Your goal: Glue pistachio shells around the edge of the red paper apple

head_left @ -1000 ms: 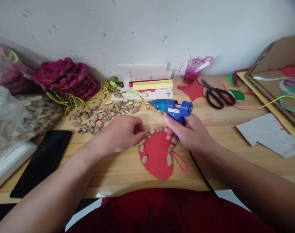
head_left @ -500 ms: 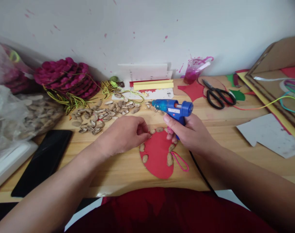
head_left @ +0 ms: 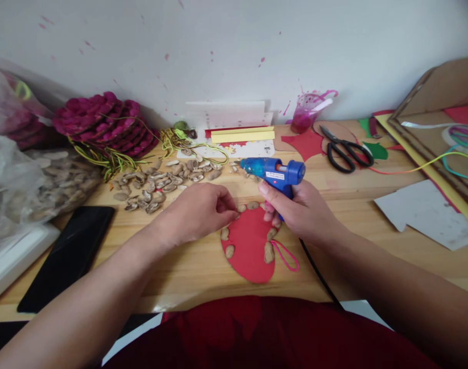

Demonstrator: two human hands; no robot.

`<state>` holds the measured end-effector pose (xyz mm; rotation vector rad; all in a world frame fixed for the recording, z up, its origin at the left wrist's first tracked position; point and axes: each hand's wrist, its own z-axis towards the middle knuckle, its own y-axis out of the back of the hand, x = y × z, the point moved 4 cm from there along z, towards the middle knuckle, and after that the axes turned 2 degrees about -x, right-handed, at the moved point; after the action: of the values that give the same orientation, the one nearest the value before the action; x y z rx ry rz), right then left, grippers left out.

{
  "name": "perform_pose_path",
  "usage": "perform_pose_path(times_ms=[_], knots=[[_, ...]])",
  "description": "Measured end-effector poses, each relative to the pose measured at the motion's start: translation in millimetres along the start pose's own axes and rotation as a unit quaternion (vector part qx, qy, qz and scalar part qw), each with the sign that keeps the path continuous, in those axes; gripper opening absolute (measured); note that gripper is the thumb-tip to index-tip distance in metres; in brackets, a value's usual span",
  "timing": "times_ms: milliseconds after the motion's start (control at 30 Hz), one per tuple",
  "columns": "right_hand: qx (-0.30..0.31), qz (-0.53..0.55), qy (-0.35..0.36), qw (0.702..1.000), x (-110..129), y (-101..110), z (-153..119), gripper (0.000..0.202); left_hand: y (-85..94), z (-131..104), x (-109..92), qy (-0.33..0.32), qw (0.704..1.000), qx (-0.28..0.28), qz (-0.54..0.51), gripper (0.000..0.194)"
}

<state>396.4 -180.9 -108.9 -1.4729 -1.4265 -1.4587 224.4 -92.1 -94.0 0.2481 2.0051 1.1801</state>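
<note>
A red paper shape lies on the wooden table, with several peanut shells along its edge and a pink cord loop at its right. My right hand is wrapped round a blue glue gun, whose tip points left above the table, beyond the shape. At the shape's upper left edge, my left hand has its fingertips pressed on a peanut shell, mostly hidden by them. Another shell sits at the shape's lower right.
Loose peanut shells spread behind my left hand. A black phone and a plastic bag of shells are at left. Scissors, a cup and cardboard stand to the right. The black cord runs towards me.
</note>
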Motion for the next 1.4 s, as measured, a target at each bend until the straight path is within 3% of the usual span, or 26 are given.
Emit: perform_pose_path(times_ms=[867, 1167, 1400], knots=[[-0.002, -0.006, -0.002, 1.000, -3, 1, 0, 0.033, 0.7, -1, 0, -0.008, 1.000, 0.009, -0.005, 0.016], [0.005, 0.002, 0.013, 1.000, 1, -1, 1, 0.034, 16.9, -1, 8, -0.038, 0.999, -0.019, 0.003, 0.018], [0.004, 0.003, 0.006, 1.000, 1, -1, 0, 0.033, 10.9, -5, 3, -0.064, 0.997, 0.013, -0.034, 0.020]])
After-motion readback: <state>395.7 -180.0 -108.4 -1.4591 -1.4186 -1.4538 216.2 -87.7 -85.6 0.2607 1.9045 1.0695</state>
